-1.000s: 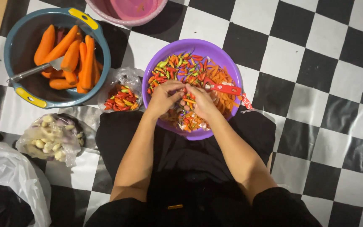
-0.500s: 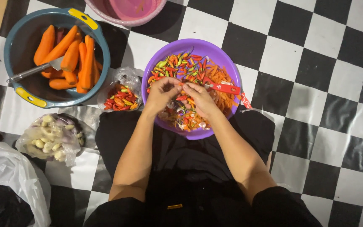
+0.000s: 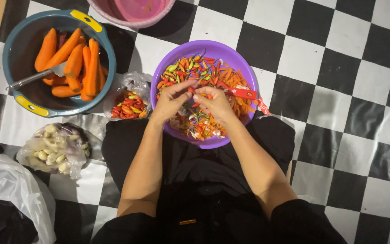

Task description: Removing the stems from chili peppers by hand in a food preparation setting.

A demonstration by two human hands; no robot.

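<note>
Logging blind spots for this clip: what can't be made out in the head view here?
- What the left hand and right hand pinch: too small, covered by the fingers.
- Part of the purple bowl contents: hidden under both hands.
- Pink basin: cut off by the top edge.
- White plastic bag: cut off at the left edge, its contents dark.
- Red-handled tool: its blade is buried among the chillies.

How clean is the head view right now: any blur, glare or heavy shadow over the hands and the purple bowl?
Head view: sharp and evenly lit over the left hand, right hand and purple bowl; mild glare on the clear chilli bag; dark shadow only at the lower-left corner.
</note>
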